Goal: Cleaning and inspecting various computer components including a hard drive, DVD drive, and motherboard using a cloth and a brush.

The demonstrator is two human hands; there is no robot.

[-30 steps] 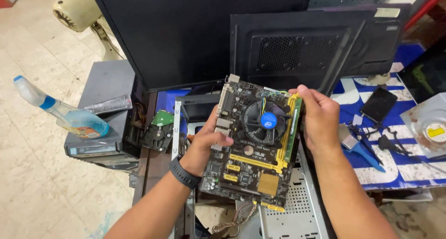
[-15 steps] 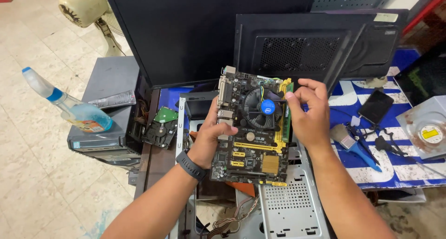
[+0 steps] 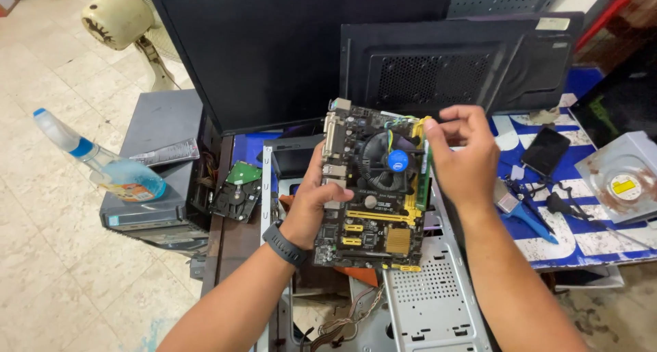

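My left hand (image 3: 311, 203) grips the left edge of a dark computer motherboard (image 3: 373, 187) and holds it tilted above an opened metal computer case (image 3: 431, 297). The board carries a round black cooler fan with a blue centre (image 3: 397, 160), yellow slots and a green memory stick (image 3: 425, 177) along its right side. My right hand (image 3: 465, 157) is at the board's upper right corner, with thumb and fingers pinched at the top of the memory stick. A dark watch sits on my left wrist.
A hard drive (image 3: 236, 191) lies left of the case. A spray bottle with blue liquid (image 3: 102, 164) and a tube rest on a grey computer tower (image 3: 154, 167). Black monitors (image 3: 452, 64) stand behind. A phone (image 3: 545, 151), brush (image 3: 523, 211) and optical drive (image 3: 619, 177) lie at right.
The board has stayed in my left hand and shifted slightly. My right hand has lifted from gripping the board's right edge to pinching at its upper right corner.
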